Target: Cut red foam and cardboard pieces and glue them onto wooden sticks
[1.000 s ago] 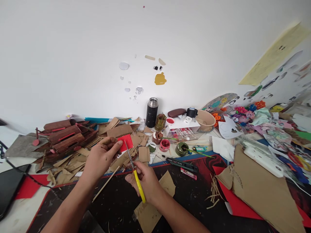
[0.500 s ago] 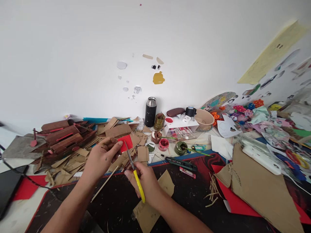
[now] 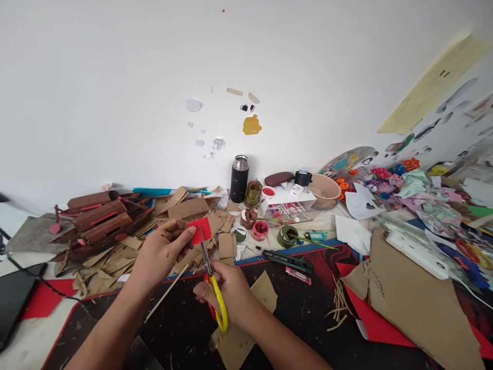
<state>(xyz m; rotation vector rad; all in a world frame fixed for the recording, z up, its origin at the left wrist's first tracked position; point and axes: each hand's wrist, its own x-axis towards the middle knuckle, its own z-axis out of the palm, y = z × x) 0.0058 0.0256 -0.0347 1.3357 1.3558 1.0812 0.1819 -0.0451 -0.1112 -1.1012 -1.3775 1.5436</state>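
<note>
My left hand (image 3: 164, 252) pinches a small piece of red corrugated cardboard (image 3: 200, 229) by its left side, thumb on top. In my right hand (image 3: 227, 293) are scissors (image 3: 219, 303) with a yellow handle loop and a red one, the red loop partly hidden by my fingers. The blades point away from me and up, meeting the lower edge of the red piece. How far they are parted is hard to make out. Under my right wrist lies a piece of brown cardboard (image 3: 234, 347) on the dark mat (image 3: 300, 324).
Brown model boats (image 3: 102, 218) and cardboard scraps (image 3: 108, 262) crowd the left. Behind my hands stand an uncapped black thermos (image 3: 239, 180) and paint jars (image 3: 260, 230). A box cutter (image 3: 287, 260) lies right of centre. A large cardboard sheet (image 3: 416, 303) lies on red paper at the right.
The scissors have turned a little and their handles have spread, so the red loop now shows. The red piece has stayed nearly in place in my left hand.
</note>
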